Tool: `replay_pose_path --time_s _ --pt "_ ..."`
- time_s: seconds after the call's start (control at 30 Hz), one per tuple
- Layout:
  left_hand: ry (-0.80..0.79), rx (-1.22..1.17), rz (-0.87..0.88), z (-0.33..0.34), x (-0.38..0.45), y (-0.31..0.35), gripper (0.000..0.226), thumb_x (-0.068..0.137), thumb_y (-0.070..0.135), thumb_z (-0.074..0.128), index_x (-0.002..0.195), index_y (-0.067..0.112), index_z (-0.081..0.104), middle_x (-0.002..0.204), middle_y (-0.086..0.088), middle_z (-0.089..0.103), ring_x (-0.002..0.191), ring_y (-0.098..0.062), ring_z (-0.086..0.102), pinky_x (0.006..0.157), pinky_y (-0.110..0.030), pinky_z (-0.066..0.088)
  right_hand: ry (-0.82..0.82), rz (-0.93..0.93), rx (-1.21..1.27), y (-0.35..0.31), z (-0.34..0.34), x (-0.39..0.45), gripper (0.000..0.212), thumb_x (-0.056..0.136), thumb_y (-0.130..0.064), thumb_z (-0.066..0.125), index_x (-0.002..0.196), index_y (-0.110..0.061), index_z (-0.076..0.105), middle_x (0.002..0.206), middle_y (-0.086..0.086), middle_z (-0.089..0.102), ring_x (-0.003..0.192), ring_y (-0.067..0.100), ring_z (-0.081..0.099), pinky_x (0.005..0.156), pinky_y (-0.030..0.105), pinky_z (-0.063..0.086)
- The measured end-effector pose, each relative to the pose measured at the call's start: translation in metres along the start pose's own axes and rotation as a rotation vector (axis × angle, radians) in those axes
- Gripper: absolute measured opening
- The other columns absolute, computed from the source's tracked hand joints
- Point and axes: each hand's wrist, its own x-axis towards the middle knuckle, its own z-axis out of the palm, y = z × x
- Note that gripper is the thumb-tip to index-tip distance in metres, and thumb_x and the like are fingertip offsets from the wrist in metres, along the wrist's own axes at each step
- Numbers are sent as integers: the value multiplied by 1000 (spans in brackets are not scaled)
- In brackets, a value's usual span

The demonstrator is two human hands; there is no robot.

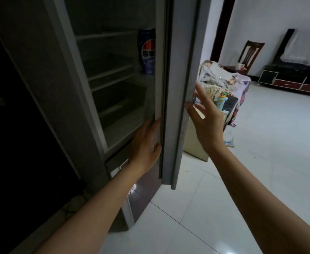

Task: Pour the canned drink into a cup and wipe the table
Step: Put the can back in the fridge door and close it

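A blue Pepsi can [147,51] stands on a door shelf inside the dim grey fridge [88,74], partly hidden by the door's edge. The fridge door [179,88] stands ajar, seen edge-on. My left hand [145,143] lies with straight fingers against the inner side of the door, low down. My right hand [207,120] is spread at the door's outer edge, its thumb touching the edge. Neither hand holds anything. No cup or cloth is in view.
White tiled floor [223,198] spreads to the right. Behind the door stand a pale box [194,143] and a table piled with clothes and a small figurine [222,99]. A wooden chair [251,52] and a dark TV cabinet [293,79] line the far wall.
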Motion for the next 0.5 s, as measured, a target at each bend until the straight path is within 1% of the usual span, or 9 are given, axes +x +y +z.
replay_pose_path --time_s 0.03,0.1,0.13,0.2,0.27,0.33,0.4,0.47,0.5 --pt "-9 4 -27 -4 0 -2 77 89 17 56 138 45 3 155 2 14 142 -19 16 105 -28 21 -13 -11 0 -2 7 1 61 86 -6 60 140 -17 32 137 4 50 119 24 51 94 44 49" --pt "-6 -16 -81 -10 1 -8 76 89 19 55 140 44 4 156 3 12 142 -18 15 105 -27 19 -42 -37 5 -6 21 2 62 86 -13 59 140 -19 29 143 10 42 128 23 45 97 44 47" --pt "-3 -26 -104 -14 1 -12 76 89 20 55 141 43 5 156 3 11 142 -18 14 107 -28 18 -54 -49 9 -7 27 3 62 86 -19 58 141 -18 29 144 8 40 129 24 44 98 45 47" --pt "-3 -23 -139 -21 0 -21 74 89 25 55 144 42 8 156 4 11 143 -19 13 114 -38 21 -70 -52 23 -8 40 5 64 84 -31 53 142 -17 29 146 0 34 131 25 42 99 48 45" --pt "-15 6 -174 -28 0 -31 75 89 28 55 144 43 7 155 6 10 143 -21 13 112 -48 29 -78 -59 43 -9 52 6 65 84 -33 52 142 -20 27 146 -5 30 133 24 39 99 48 45" --pt "-21 34 -189 -36 1 -41 75 89 29 55 144 43 7 155 9 9 143 -22 14 110 -49 33 -74 -79 34 -12 65 6 65 84 -33 52 142 -21 25 147 -5 28 135 21 36 100 45 45" --pt "-25 38 -195 -43 1 -49 74 89 29 55 145 42 8 155 9 9 143 -21 14 110 -48 33 -66 -96 7 -13 78 7 65 85 -32 51 142 -18 25 147 -3 26 137 17 32 101 42 44" --pt "-17 40 -194 -51 2 -59 75 88 28 56 145 41 8 155 8 8 143 -21 15 111 -45 32 -78 -105 -12 -13 91 7 67 84 -32 51 143 -15 25 148 -3 23 138 15 28 103 44 42" --pt "-7 52 -185 -55 3 -65 75 88 27 56 145 41 8 155 7 8 143 -21 15 111 -42 31 -100 -107 -22 -12 98 8 68 84 -32 51 144 -15 23 149 -3 20 139 13 24 107 43 38"
